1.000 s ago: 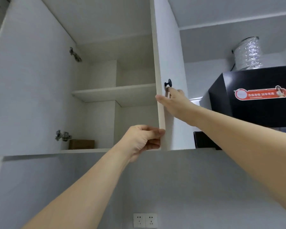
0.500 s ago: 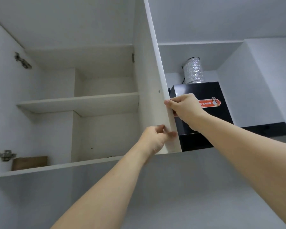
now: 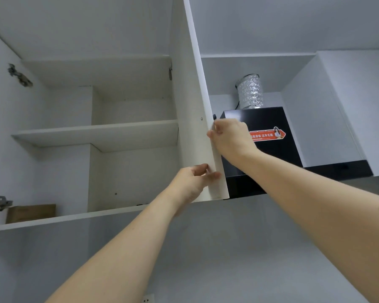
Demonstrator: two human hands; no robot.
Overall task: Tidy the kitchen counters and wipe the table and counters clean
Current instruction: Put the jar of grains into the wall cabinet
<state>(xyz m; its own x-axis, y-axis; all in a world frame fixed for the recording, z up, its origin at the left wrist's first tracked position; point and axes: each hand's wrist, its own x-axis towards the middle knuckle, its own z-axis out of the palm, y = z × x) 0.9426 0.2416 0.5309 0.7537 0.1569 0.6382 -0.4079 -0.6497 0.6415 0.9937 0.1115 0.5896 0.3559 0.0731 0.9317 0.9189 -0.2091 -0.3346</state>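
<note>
overhead, both hands on the open cupboard door.

left hand (image 3: pixel 193 180) curls round the door (image 3: pixel 190 106) near its bottom corner; right hand (image 3: pixel 230 138) pinches its front edge by the knob (image 3: pixel 214 116). shelves bare but for a brown box (image 3: pixel 31 213) at the floor's left end. likely checking storage; next, swing the door wide or shut, fingers clear of the edge.

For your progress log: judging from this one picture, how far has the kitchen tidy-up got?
Done: nothing shows finished; no counter or table is in view. In hand: both hands grip the open cabinet door, the left hand low on its edge, the right hand by the knob. A brown box sits on the bottom shelf. Left: all wiping, apparently.
</note>
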